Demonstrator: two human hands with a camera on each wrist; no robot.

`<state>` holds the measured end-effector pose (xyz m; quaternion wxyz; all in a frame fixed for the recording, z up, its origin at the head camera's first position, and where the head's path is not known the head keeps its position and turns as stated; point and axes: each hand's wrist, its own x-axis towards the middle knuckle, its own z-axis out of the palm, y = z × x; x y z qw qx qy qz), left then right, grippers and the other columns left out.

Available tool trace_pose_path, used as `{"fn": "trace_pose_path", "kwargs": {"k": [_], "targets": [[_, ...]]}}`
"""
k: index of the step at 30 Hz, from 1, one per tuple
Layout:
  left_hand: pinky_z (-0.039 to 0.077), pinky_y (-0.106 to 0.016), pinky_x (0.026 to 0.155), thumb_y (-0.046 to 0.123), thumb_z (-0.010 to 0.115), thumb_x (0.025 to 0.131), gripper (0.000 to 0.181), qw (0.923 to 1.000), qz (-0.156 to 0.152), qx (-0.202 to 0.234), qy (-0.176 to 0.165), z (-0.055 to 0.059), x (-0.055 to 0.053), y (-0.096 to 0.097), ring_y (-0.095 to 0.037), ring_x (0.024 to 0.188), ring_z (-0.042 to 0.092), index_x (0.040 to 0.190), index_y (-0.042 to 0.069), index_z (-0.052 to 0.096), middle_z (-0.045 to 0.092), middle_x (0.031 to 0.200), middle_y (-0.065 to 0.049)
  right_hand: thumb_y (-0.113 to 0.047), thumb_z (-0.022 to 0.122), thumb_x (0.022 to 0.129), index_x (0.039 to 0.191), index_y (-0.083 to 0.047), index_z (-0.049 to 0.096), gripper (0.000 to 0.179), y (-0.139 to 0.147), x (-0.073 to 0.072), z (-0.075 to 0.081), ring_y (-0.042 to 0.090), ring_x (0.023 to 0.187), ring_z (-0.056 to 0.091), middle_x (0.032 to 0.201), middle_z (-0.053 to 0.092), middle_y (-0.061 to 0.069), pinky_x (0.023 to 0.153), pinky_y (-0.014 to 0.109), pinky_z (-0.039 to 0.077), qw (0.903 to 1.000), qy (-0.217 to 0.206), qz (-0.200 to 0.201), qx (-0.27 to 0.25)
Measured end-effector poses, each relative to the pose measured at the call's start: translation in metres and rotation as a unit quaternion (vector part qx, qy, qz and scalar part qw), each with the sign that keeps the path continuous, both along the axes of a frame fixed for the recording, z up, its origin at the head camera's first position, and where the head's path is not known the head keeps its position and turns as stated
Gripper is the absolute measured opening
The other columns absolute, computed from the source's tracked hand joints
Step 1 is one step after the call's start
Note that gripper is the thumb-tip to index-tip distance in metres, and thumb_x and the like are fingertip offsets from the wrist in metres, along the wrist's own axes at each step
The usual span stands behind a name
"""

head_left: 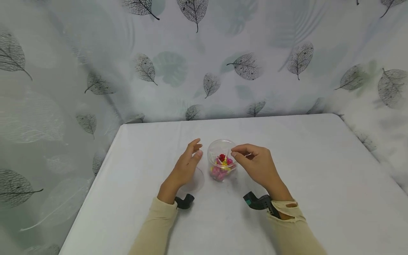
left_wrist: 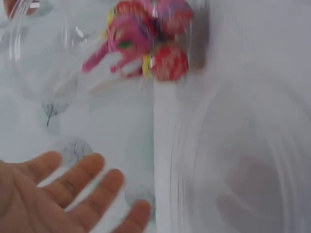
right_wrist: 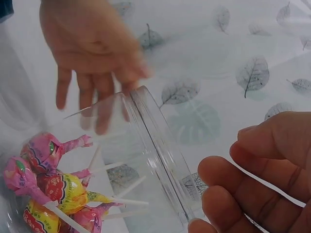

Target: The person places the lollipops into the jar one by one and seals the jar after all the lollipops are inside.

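A clear plastic jar (head_left: 222,161) holds several lollipops (right_wrist: 63,189) in pink, yellow and red wrappers, with white sticks pointing toward its open mouth. Left of the jar, my left hand (head_left: 186,164) is held with its fingers spread and a small gap between them and the wall. The left wrist view shows that hand (left_wrist: 73,199) with nothing in it. At the rim's right side is my right hand (head_left: 253,161), fingers loosely bent. In the right wrist view this hand (right_wrist: 262,179) shows nothing between thumb and fingers; whether a fingertip touches the rim I cannot tell.
A round transparent lid (head_left: 195,180) lies on the white table (head_left: 312,177), partly behind my left hand. Leaf-printed sheets (head_left: 197,56) hang along the back and both sides of the table.
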<state>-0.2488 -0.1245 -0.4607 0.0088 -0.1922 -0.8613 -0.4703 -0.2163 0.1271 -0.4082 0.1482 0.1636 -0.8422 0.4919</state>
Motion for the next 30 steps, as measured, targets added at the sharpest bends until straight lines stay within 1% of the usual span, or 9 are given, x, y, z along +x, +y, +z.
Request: {"fn": "trace_pose_path", "kwargs": {"k": [1, 3, 7, 11, 14, 20, 24, 27, 30], "targets": [[0.035, -0.05, 0.108, 0.051, 0.042, 0.1, 0.062, 0.9992, 0.017, -0.037, -0.005, 0.001, 0.002, -0.004, -0.022, 0.137, 0.039, 0.151, 0.021, 0.027, 0.042, 0.148, -0.007, -0.018, 0.068, 0.091, 0.098, -0.015, 0.075, 0.01, 0.0, 0.0, 0.001, 0.008, 0.08, 0.063, 0.092, 0.073, -0.007, 0.071, 0.026, 0.054, 1.0, -0.001, 0.001, 0.0], [0.036, -0.05, 0.107, 0.055, 0.051, 0.095, 0.069, 0.9914, 0.041, -0.122, -0.02, 0.001, 0.006, -0.01, -0.024, 0.136, 0.04, 0.15, 0.018, 0.031, 0.042, 0.148, -0.007, -0.019, 0.068, 0.092, 0.098, -0.015, 0.075, 0.011, 0.001, 0.001, 0.003, 0.008, 0.08, 0.063, 0.092, 0.073, -0.007, 0.072, 0.026, 0.054, 1.0, -0.002, 0.0, 0.001], [0.041, -0.054, 0.101, 0.063, 0.068, 0.078, 0.09, 0.9594, 0.056, -0.273, -0.043, 0.002, 0.017, -0.012, -0.031, 0.13, 0.045, 0.148, 0.016, 0.037, 0.043, 0.147, -0.009, -0.018, 0.068, 0.092, 0.099, -0.015, 0.075, 0.011, 0.003, 0.002, 0.005, 0.01, 0.08, 0.064, 0.093, 0.073, -0.005, 0.072, 0.028, 0.054, 1.0, -0.004, 0.001, 0.0], [0.043, -0.056, 0.095, 0.067, 0.075, 0.068, 0.102, 0.9371, 0.07, -0.338, -0.05, 0.001, 0.028, -0.009, -0.035, 0.124, 0.049, 0.148, 0.015, 0.038, 0.048, 0.141, -0.013, -0.018, 0.068, 0.092, 0.098, -0.015, 0.075, 0.01, 0.003, 0.002, 0.005, 0.011, 0.081, 0.064, 0.093, 0.073, -0.004, 0.072, 0.027, 0.054, 1.0, -0.006, 0.004, -0.006], [0.044, -0.056, 0.093, 0.064, 0.078, 0.065, 0.105, 0.9281, 0.079, -0.36, -0.054, 0.001, 0.034, -0.008, -0.035, 0.123, 0.049, 0.148, 0.014, 0.038, 0.05, 0.138, -0.014, -0.019, 0.067, 0.092, 0.098, -0.015, 0.075, 0.011, 0.001, 0.002, 0.004, 0.01, 0.081, 0.064, 0.093, 0.073, -0.005, 0.072, 0.027, 0.054, 0.9999, -0.008, 0.009, -0.011], [0.047, -0.054, 0.088, 0.056, 0.082, 0.066, 0.102, 0.9195, 0.088, -0.381, -0.046, 0.004, 0.038, -0.005, -0.035, 0.116, 0.051, 0.147, 0.013, 0.039, 0.051, 0.132, -0.015, -0.02, 0.067, 0.092, 0.099, -0.015, 0.075, 0.012, 0.0, 0.002, 0.004, 0.008, 0.08, 0.063, 0.093, 0.073, -0.005, 0.073, 0.032, 0.055, 0.9998, -0.009, 0.01, -0.011], [0.048, -0.051, 0.087, 0.055, 0.082, 0.066, 0.101, 0.9177, 0.096, -0.384, -0.033, 0.006, 0.038, -0.007, -0.035, 0.114, 0.05, 0.147, 0.013, 0.039, 0.051, 0.131, -0.015, -0.02, 0.068, 0.092, 0.098, -0.016, 0.075, 0.01, 0.0, 0.002, 0.003, 0.009, 0.08, 0.063, 0.092, 0.073, -0.006, 0.073, 0.035, 0.055, 0.9997, -0.009, 0.015, -0.018], [0.048, -0.05, 0.088, 0.055, 0.081, 0.066, 0.101, 0.9217, 0.108, -0.372, -0.026, 0.007, 0.037, -0.01, -0.034, 0.116, 0.049, 0.148, 0.015, 0.037, 0.048, 0.134, -0.015, -0.02, 0.068, 0.091, 0.098, -0.016, 0.075, 0.01, 0.0, 0.003, 0.003, 0.009, 0.079, 0.063, 0.092, 0.073, -0.007, 0.073, 0.036, 0.054, 0.9995, -0.007, 0.019, -0.023], [0.05, -0.047, 0.085, 0.054, 0.08, 0.068, 0.1, 0.9303, 0.117, -0.347, -0.02, 0.01, 0.037, -0.013, -0.033, 0.116, 0.047, 0.15, 0.017, 0.035, 0.045, 0.135, -0.014, -0.02, 0.068, 0.091, 0.098, -0.017, 0.075, 0.01, 0.001, 0.003, 0.003, 0.008, 0.079, 0.063, 0.092, 0.073, -0.007, 0.073, 0.037, 0.054, 0.9996, -0.007, 0.017, -0.023]]}}
